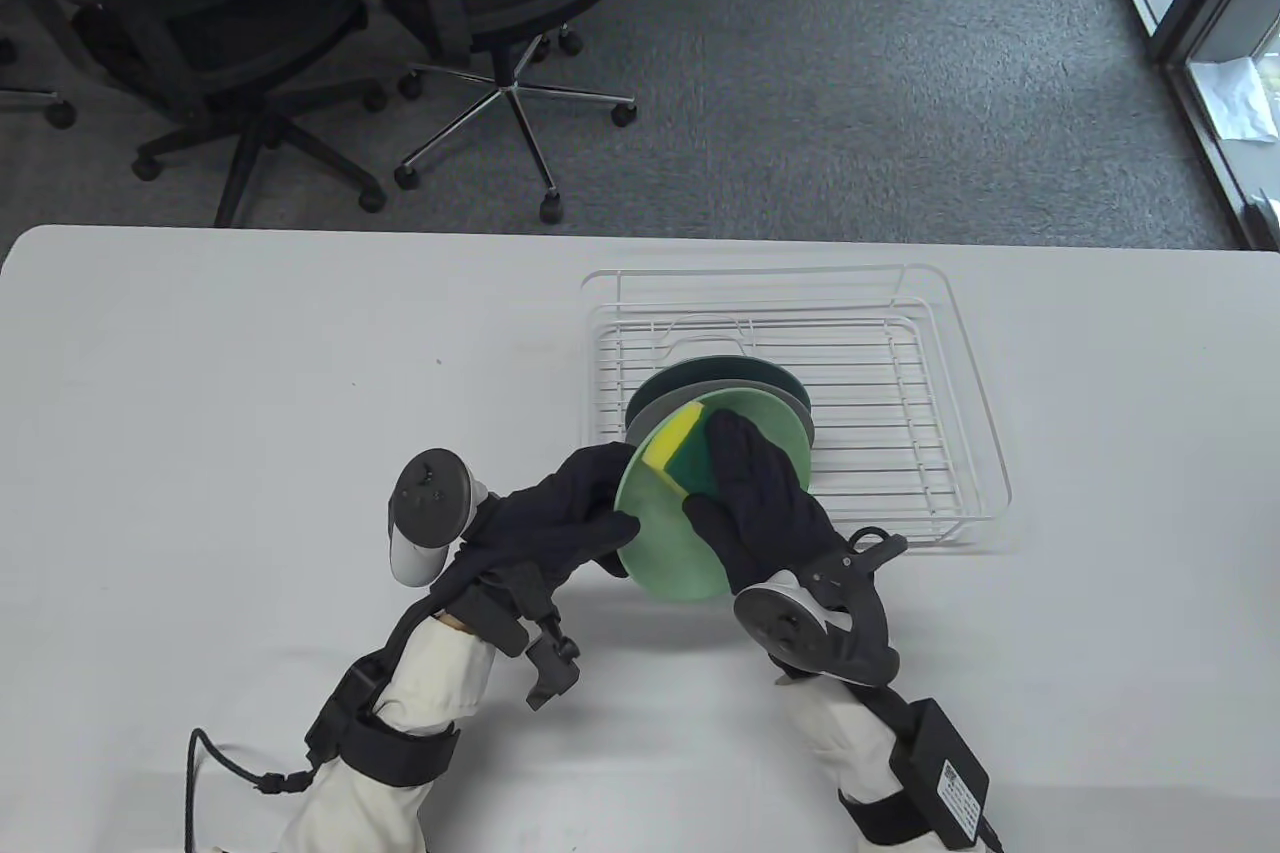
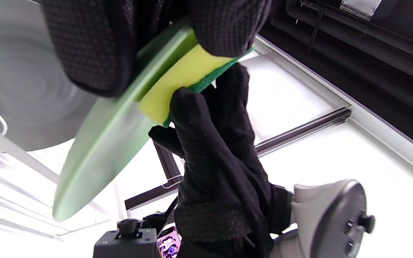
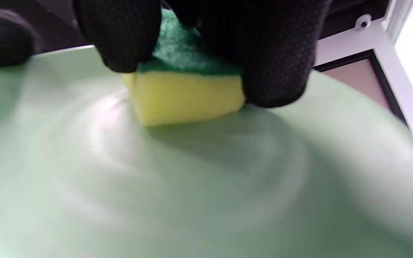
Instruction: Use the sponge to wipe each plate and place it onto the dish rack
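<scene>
A light green plate (image 1: pixel 668 533) is held tilted above the table by my left hand (image 1: pixel 575 513), which grips its left rim. My right hand (image 1: pixel 755 493) presses a yellow and green sponge (image 1: pixel 682 446) against the plate's upper face, fingers curled over the sponge. In the right wrist view the sponge (image 3: pixel 186 91) sits on the green plate (image 3: pixel 206 186) under my fingertips (image 3: pixel 278 64). In the left wrist view the plate (image 2: pixel 109 136) appears edge-on with the sponge (image 2: pixel 181 77) on it. A grey plate (image 1: pixel 665 405) and a dark green plate (image 1: pixel 740 371) stand in the white wire dish rack (image 1: pixel 900 413).
The dish rack sits right of the table's centre, its right half holding nothing. Beyond the white table's (image 1: pixel 250 373) far edge are office chairs (image 1: pixel 500 13) on grey carpet. A cable (image 1: pixel 215 763) trails from my left sleeve.
</scene>
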A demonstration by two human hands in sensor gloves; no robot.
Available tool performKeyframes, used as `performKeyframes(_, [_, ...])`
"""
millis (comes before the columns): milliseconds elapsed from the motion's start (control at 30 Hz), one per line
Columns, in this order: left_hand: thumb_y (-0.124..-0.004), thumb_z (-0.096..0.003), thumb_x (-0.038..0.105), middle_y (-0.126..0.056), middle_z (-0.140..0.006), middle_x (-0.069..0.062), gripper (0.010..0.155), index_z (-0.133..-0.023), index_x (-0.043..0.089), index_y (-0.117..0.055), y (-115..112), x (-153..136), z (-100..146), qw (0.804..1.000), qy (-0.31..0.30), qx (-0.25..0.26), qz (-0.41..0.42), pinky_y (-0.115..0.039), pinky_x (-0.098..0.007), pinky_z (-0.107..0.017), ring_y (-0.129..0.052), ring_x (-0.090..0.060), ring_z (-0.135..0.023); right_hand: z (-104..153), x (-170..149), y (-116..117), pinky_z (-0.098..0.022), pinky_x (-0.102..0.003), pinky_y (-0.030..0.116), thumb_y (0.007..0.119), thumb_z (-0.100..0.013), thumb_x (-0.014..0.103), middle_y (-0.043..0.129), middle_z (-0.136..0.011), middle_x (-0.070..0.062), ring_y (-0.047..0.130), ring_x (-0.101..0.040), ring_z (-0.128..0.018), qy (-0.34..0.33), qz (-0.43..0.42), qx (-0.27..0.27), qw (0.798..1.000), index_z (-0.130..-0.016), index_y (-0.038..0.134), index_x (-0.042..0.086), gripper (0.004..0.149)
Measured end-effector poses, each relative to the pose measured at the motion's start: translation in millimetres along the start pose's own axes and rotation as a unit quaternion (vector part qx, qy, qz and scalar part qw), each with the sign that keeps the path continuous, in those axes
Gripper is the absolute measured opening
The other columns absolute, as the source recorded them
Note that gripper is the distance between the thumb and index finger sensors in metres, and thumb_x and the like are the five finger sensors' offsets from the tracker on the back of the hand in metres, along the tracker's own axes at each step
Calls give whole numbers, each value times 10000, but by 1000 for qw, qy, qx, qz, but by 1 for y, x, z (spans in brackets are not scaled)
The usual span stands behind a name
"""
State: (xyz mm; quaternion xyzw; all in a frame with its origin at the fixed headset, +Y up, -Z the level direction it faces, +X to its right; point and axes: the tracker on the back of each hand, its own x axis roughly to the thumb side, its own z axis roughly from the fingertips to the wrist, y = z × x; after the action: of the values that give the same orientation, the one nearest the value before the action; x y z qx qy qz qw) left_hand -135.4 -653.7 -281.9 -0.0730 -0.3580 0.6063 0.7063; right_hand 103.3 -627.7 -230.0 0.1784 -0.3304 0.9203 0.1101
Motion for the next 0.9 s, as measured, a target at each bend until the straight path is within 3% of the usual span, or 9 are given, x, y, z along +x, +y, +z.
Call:
performKeyframes(233, [-797, -540, 231, -733, -1023, -291, 658, -1078, -34, -527, 8, 8, 5, 998, -18, 56, -1, -964, -350, -410, -904, -494, -821, -1, -12, 4, -509, -455, 836, 768, -557, 371, 740, -990, -292, 869, -426, -752, 23, 53, 68, 996, -1137, 403, -2, 780])
performKeyframes(400, [-797, -539, 235, -727, -1023, -287, 661, -1076, -35, -522, 18, 5, 10, 994, -16, 111, 16, -966, -348, -412, -901, -495, -821, -4, -1, 8, -509, -453, 835, 771, -557, 372, 748, -984, -296, 877, -429, -739, -8, -21, 146, 989, -1136, 409, -15, 785])
performKeyframes(567, [-791, -545, 247, -726, -1024, -282, 666, -1080, -36, -512, 24, 0, 13, 990, -4, 135, 27, -958, -342, -412, -898, -486, -824, -6, 12, 8, -531, -462, 825, 778, -558, 359, 726, -1014, -282, 856, -432, -773, -66, -87, 209, 972, -1143, 394, 17, 779])
performKeyframes(667, [-775, -555, 254, -705, -1033, -281, 677, -1087, -44, -481, 26, -6, 14, 987, 5, 149, 52, -946, -336, -423, -882, -484, -832, -6, 12, 4, -533, -463, 825, 779, -558, 362, 731, -1010, -280, 858, -430, -770, -67, -129, 189, 971, -1143, 397, 18, 779])
performKeyframes(900, [-690, -576, 163, -645, -1023, -347, 660, -1079, -130, -380, 36, -15, 21, 966, 31, 230, 115, -943, -346, -453, -878, -495, -825, -3, -6, -15, -558, -477, 803, 732, -592, 353, 676, -1034, -310, 826, -448, -797, 0, -153, 47, 987, -1146, 345, 5, 761])
